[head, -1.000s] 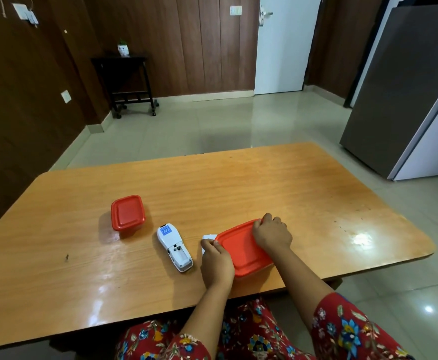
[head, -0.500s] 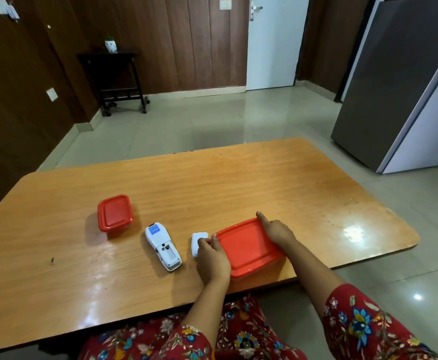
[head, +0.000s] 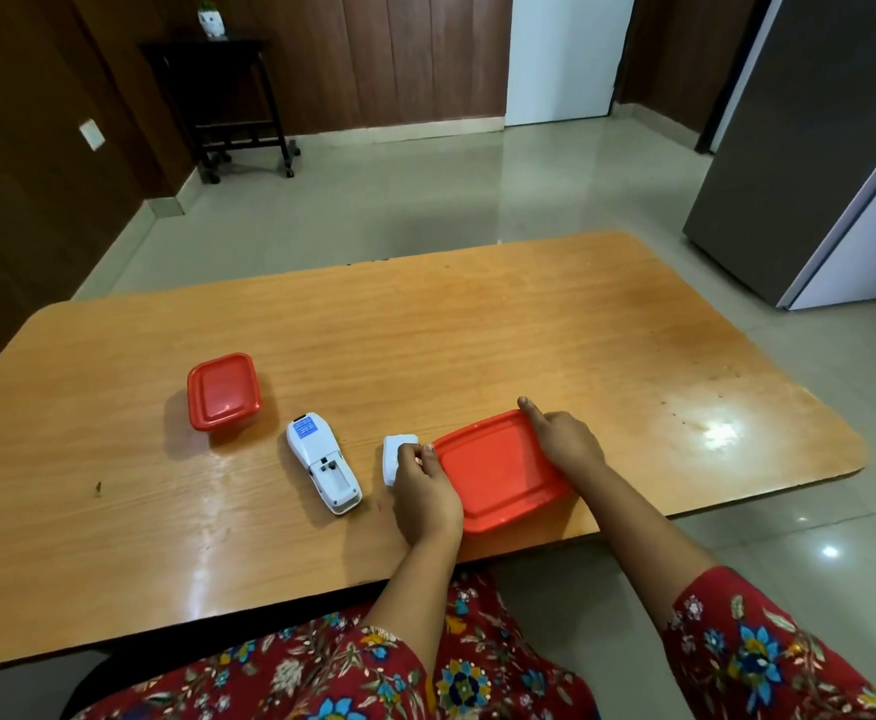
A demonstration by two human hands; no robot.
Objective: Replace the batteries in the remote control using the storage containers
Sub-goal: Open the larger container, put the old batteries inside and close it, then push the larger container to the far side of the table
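The left hand (head: 425,491) has its fingertips curled onto the left rim of the large red container (head: 503,467), thumb and fingers close together and pressed on the lid's edge; the right hand (head: 565,441) lies along the container's far right rim with the index finger stretched straight toward the far corner and the other fingers folded over the edge. Whether either hand truly clamps the lid or only rests on it cannot be told. The container is a flat, rounded rectangle with a bright red lid shut on it, sitting at the near edge of the wooden table (head: 529,330). Both forearms reach in from the bottom of the view, bare up to red flowered sleeves (head: 768,646). Just left of the container, touching the left fingers, lies the small white battery cover (head: 396,457). Further left of the container lies the white remote control (head: 324,462), face down, its battery bay open and looking empty, a blue label on its far end. Further left again, and a little farther back, stands the small red container (head: 223,391), lid shut. Counted: two red containers, one remote, one loose cover, two hands.
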